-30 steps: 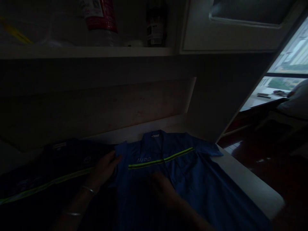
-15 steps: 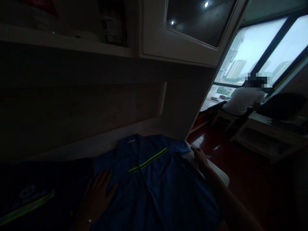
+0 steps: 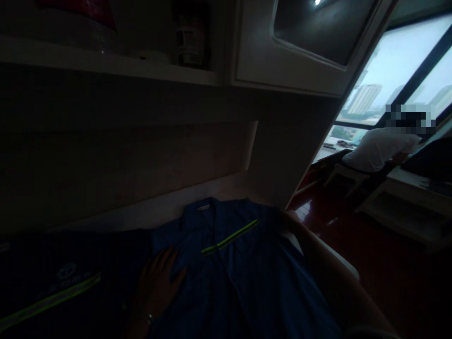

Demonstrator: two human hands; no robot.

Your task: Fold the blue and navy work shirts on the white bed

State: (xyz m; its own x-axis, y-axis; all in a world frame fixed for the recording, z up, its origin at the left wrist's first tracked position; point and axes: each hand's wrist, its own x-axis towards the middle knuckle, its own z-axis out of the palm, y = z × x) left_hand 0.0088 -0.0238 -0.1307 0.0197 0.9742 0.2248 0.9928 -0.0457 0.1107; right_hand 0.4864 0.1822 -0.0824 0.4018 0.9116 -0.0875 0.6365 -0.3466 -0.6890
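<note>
A blue work shirt [image 3: 226,263] with a yellow-green reflective stripe lies spread out, its collar toward the wall. My left hand [image 3: 158,280] rests flat on the shirt's left side with the fingers stretched out. At the shirt's right sleeve is my right hand [image 3: 290,219], the arm reaching along the garment's edge. Its fingers are dark and partly hidden, so a grip on the sleeve cannot be made out. Left of the shirt lies a darker garment [image 3: 67,256] with a pale emblem and a similar stripe.
An open shelf [image 3: 106,59] and a white cabinet [image 3: 254,70] hang above the work surface. The surface's rounded white edge [image 3: 348,266] borders a dark red floor [image 3: 388,278]. At the right, a person in a white top [image 3: 374,148] sits by the window, near a white table [image 3: 406,188].
The view has turned a little left, so everything sits further right. My right hand has moved from just beside the sleeve end onto the sleeve. My left hand stays flat on the shirt.
</note>
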